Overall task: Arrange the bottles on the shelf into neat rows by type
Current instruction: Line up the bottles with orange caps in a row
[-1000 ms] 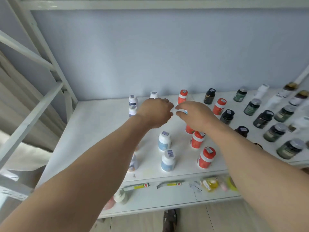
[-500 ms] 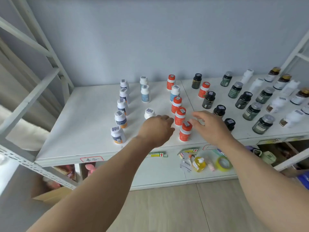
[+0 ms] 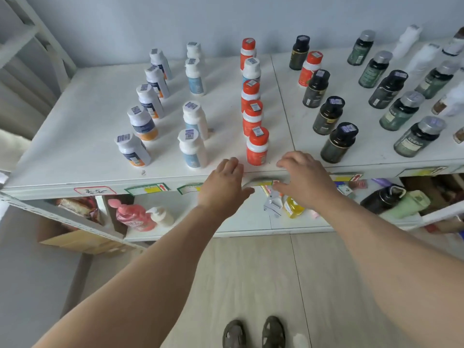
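On the white shelf (image 3: pixel 82 136) stand rows of bottles. At the left runs a row of white bottles with dark-blue-and-orange labels (image 3: pixel 132 149). Beside it stand white bottles with light blue labels (image 3: pixel 192 148). A row of red bottles (image 3: pixel 256 146) runs down the middle, with one light blue bottle (image 3: pixel 251 71) in it. One red bottle (image 3: pixel 309 69) stands among the dark amber bottles (image 3: pixel 339 143). Dark green bottles with grey caps (image 3: pixel 416 136) fill the right. My left hand (image 3: pixel 224 187) and my right hand (image 3: pixel 305 180) hover at the shelf's front edge, either side of the nearest red bottle, fingers relaxed, holding nothing.
White bottles (image 3: pixel 424 59) stand at the far right back. The lower shelf holds a pink bottle (image 3: pixel 133 216), a yellow bottle (image 3: pixel 293 208), a pale green mug (image 3: pixel 406 202) and packets. A white shelf frame (image 3: pixel 37 28) rises at the left. My feet (image 3: pixel 253 332) stand on the floor.
Both hands have drawn back from among the bottles to the shelf's front edge. The camera has pulled back and tilted down.
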